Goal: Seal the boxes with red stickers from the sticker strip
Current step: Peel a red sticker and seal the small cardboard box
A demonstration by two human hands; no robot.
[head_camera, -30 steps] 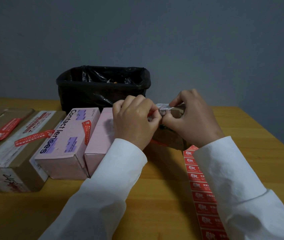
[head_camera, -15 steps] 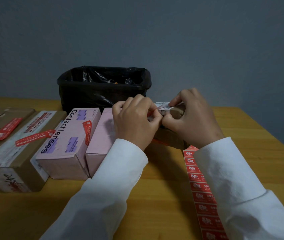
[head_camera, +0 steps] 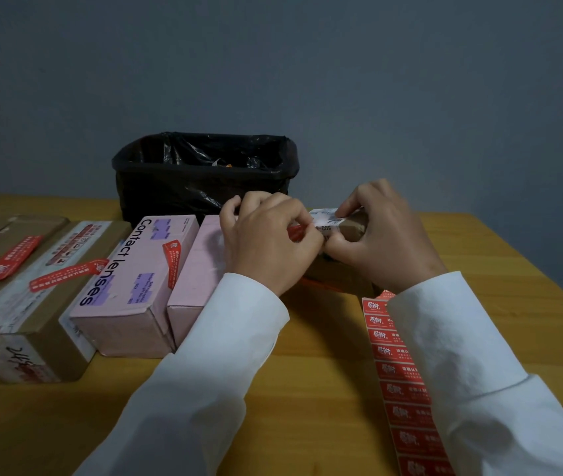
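At a yellow wooden table (head_camera: 324,372) before a grey wall (head_camera: 307,63), both hands, the left hand (head_camera: 266,242) and right hand (head_camera: 383,238), clamp curled fingers on a brown box (head_camera: 352,228), pinching a red sticker (head_camera: 296,231) between them; the sticker strip (head_camera: 397,372) lies beneath the right sleeve (head_camera: 462,355).

Single head view, looking forward-down, close over table (head_camera: 324,345).
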